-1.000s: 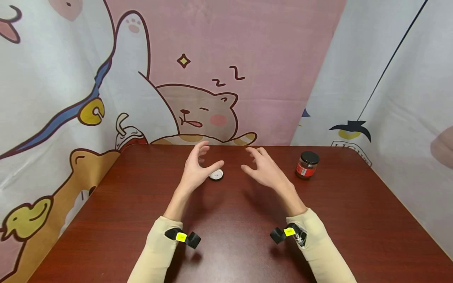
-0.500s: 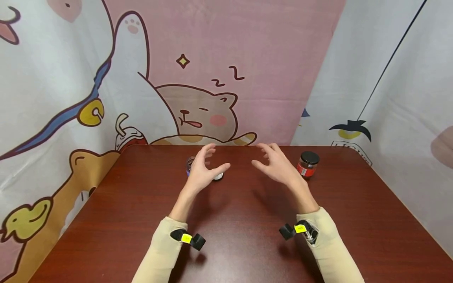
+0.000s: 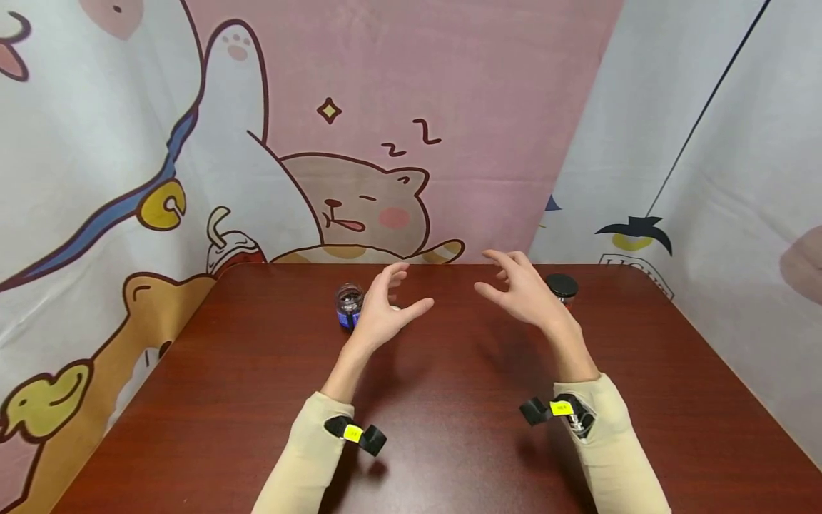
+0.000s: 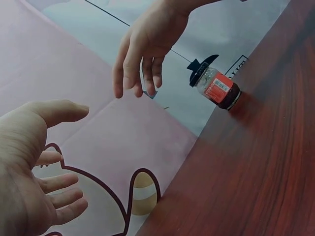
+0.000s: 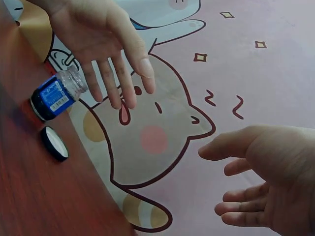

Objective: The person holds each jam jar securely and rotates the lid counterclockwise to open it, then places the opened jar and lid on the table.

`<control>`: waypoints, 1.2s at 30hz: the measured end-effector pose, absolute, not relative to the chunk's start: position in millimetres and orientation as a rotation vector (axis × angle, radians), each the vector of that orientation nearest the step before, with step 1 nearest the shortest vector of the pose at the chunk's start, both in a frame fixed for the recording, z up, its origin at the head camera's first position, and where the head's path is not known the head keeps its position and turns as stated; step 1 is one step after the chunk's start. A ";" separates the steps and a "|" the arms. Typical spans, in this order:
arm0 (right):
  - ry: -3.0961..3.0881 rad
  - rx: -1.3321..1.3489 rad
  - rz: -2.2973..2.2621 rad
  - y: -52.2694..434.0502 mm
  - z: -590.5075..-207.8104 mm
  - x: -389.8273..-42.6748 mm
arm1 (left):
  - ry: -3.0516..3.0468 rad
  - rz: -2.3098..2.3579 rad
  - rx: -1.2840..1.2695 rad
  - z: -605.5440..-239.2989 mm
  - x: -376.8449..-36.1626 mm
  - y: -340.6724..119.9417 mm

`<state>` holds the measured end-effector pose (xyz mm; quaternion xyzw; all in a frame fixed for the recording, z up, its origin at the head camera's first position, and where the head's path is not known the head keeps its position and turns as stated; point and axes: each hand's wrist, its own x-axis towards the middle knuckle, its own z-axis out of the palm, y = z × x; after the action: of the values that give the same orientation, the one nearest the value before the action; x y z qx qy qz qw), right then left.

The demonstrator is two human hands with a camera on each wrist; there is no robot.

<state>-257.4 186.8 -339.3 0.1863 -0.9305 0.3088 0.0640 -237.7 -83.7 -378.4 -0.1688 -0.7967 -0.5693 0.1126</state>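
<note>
Blue-labelled, an uncapped glass jar stands near the far edge of the tabletop, left of that edge's middle. Just beside it a dark lid lies with its white inside up. The left hand, released and relaxed, hovers nearest to both; the right hand, likewise released, hovers nearer a black-capped, red-labelled jar towards the far right corner. Printed pink-and-white cloth hangs behind the far edge.
</note>
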 end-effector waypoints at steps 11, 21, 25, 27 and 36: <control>-2.805 0.534 0.922 201.0 -337.7 -256.8 | -2.361 -1.652 -0.494 -384.7 -240.6 -71.3; -2.811 0.495 0.880 223.2 -335.8 -257.0 | -2.371 -1.674 -0.535 -391.1 -245.7 -55.3; -2.800 0.475 0.892 231.9 -334.2 -257.8 | -2.375 -1.688 -0.547 -393.2 -246.9 -48.3; -2.797 0.460 0.901 235.7 -333.0 -257.5 | -2.373 -1.696 -0.554 -393.8 -247.4 -44.6; -2.803 0.444 0.830 254.8 -335.2 -258.8 | -2.389 -1.702 -0.564 -394.4 -249.0 -29.6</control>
<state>-258.8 254.8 -335.2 0.1495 -0.9439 0.2796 0.0920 -249.0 -29.6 -394.4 -0.1882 -0.7974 -0.5681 0.0773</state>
